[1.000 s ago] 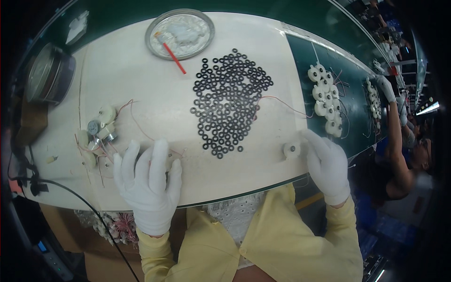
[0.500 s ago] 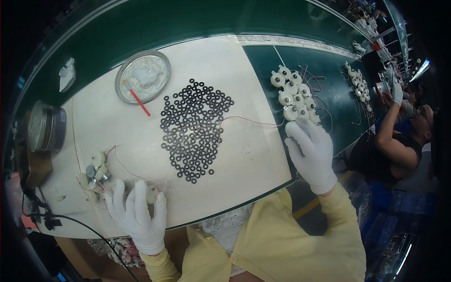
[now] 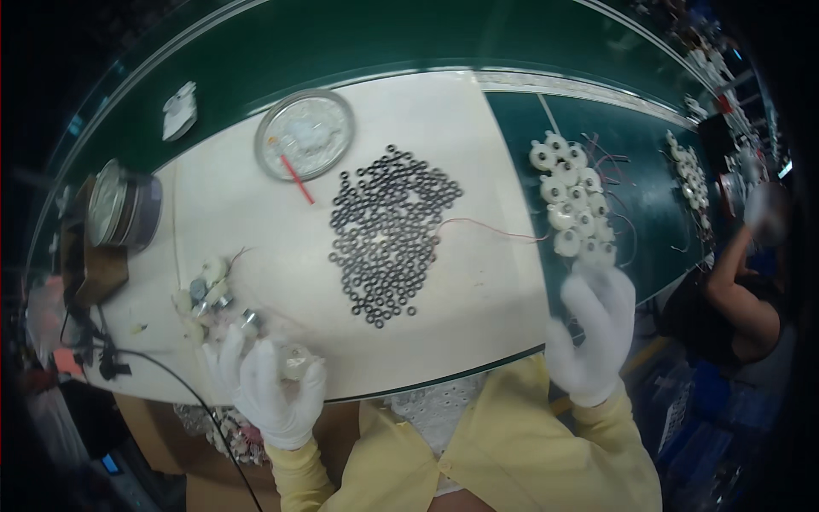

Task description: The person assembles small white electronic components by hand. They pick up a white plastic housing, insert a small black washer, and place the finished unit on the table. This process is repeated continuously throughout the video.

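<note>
My left hand point(image 3: 275, 391), in a white glove, curls around a round white part point(image 3: 295, 362) between thumb and fingers. A small silver metal cylinder point(image 3: 249, 321) is at its fingertips; I cannot tell whether the hand grips it. Beside them lies a small heap of white and metal parts point(image 3: 206, 286) with thin wires. My right hand point(image 3: 592, 337), also gloved and slightly blurred, is open with its thumb apart from the fingers. Its fingertips are just on the near side of a cluster of round white parts with dark centres point(image 3: 577, 199) and red wires.
Many black rings point(image 3: 388, 235) lie spread on the white board point(image 3: 486, 290). Behind them stands a round metal dish point(image 3: 343, 154) with a red stick point(image 3: 299, 180). At left are a tin point(image 3: 141, 209) and a black cable point(image 3: 171, 375). Another person point(image 3: 725, 311) works at right.
The view has turned, shifting everything rightward. My right hand has drawn back toward me from the white cluster. A silver cylinder now shows at my left fingertips.
</note>
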`<state>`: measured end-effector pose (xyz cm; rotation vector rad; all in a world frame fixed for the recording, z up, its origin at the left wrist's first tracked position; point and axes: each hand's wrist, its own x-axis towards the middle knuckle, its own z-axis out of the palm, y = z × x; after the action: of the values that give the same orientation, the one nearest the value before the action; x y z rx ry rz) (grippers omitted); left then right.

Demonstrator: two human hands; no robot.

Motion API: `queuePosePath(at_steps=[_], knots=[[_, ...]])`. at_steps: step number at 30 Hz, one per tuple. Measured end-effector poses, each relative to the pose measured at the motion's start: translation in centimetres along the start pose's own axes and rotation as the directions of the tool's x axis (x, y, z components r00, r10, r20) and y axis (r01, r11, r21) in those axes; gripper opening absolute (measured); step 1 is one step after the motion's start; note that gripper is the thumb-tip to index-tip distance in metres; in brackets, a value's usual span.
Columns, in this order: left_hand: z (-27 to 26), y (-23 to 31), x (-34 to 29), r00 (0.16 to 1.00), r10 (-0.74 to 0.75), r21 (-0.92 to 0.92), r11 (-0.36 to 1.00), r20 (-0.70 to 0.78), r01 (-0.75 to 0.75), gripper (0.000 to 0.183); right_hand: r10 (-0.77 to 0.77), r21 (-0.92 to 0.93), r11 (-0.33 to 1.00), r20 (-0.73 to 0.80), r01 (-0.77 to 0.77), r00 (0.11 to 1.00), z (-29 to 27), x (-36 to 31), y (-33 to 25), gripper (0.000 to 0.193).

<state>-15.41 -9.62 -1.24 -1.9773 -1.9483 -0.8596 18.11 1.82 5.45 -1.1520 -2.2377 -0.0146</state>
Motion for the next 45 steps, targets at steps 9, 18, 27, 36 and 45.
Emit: queuePosePath(at_steps=[9,18,27,36,45], knots=[[-1.2,2.1,1.8,0.99,0.142,0.017,0.99,-0.027,-0.141,0.051,-0.288,0.944,0.083,0.33,-0.32,0.899,9.3,1.6,-8.7,0.049],[0.1,1.4,-2.5,0.946,0.132,-0.099,0.981,-0.296,-0.168,0.039,-0.52,0.273,-0.293,0.759,-0.916,0.392,9.0,2.7,-11.6,0.057],[2.3,1.7,-4.3,0.861,0.139,-0.228,0.933,-0.489,-0.28,0.068,-0.691,0.73,-0.081,0.449,-0.679,0.566,10.5,1.4,-11.3,0.063],[2.1,1.2,-2.0,0.884,0.059,-0.326,0.916,-0.464,-0.233,0.057,-0.499,0.891,0.065,0.42,-0.45,0.758,10.2,1.3,-11.9,0.068],[-2.4,1.2,4.5,0.927,0.06,-0.083,0.992,-0.369,-0.097,0.028,-0.237,0.486,-0.231,0.812,-0.843,0.533,8.1,1.7,-9.2,0.055]])
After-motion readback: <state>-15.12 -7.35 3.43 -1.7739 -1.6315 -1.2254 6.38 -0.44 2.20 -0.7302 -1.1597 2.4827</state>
